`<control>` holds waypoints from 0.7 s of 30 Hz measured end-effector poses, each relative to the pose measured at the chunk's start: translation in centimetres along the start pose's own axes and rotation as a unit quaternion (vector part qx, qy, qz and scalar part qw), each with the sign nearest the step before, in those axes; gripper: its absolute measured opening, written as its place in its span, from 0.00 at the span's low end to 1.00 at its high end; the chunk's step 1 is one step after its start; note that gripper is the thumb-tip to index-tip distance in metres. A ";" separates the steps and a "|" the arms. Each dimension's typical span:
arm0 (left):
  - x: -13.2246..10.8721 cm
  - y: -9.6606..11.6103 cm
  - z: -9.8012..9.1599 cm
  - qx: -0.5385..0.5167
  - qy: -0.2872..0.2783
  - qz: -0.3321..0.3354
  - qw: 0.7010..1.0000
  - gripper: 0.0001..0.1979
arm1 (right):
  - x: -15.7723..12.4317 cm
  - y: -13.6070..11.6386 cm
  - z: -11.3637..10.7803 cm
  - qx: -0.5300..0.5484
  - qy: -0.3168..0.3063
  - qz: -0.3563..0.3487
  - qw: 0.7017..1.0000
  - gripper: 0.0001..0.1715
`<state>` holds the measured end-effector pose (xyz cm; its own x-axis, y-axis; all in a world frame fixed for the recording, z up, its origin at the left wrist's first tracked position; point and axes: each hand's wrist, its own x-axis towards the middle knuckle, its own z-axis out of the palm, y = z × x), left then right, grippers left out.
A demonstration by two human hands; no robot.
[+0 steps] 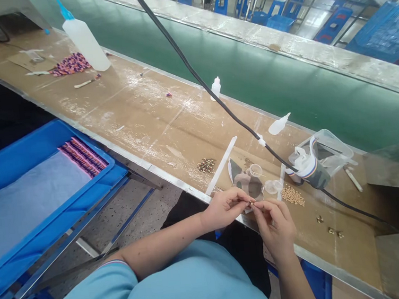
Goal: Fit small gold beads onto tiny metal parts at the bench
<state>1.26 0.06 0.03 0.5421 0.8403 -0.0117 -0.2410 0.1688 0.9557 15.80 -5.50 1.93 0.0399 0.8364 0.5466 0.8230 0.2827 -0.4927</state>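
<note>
My left hand (227, 208) and my right hand (275, 223) meet at the table's front edge, thumbs and fingertips pinched together. Between them is a tiny gold-and-dark piece (251, 203), mostly hidden by the fingers. Just beyond lies a patterned sheet (247, 182) with a clear round lid (256, 170) and a small clear cup (272, 187). A pile of small tan beads (292, 195) sits right of my right hand. Several small gold-and-dark pieces (331, 231) lie farther right, and a heap of dark and pale small pieces (206, 165) is to the left.
A black cable (191, 69) hangs across the table (139, 122). Small white squeeze bottles (279, 124) and a clear plastic box (333, 147) stand along the back. A large bottle (86, 42) and colourful pieces (71, 64) are far left. A blue tray (42, 142) stands beside the table.
</note>
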 end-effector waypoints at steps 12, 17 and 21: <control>0.0 0.3 -0.1 0.037 -0.011 0.019 0.999 0.09 | -0.3 0.1 -0.3 -0.039 0.011 -0.060 0.997 0.06; -0.1 0.3 -0.1 0.036 -0.016 0.023 0.999 0.07 | -0.4 0.2 -0.2 -0.033 0.011 -0.050 0.998 0.05; -0.1 0.2 -0.2 0.046 -0.012 0.017 0.999 0.09 | -0.5 0.1 -0.2 -0.021 0.008 -0.032 0.999 0.05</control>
<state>1.05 0.12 0.18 0.5549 0.8315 0.0270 -0.1851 0.0917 0.9784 15.96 -5.96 1.71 -0.0039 0.8098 0.5867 0.8471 0.3145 -0.4284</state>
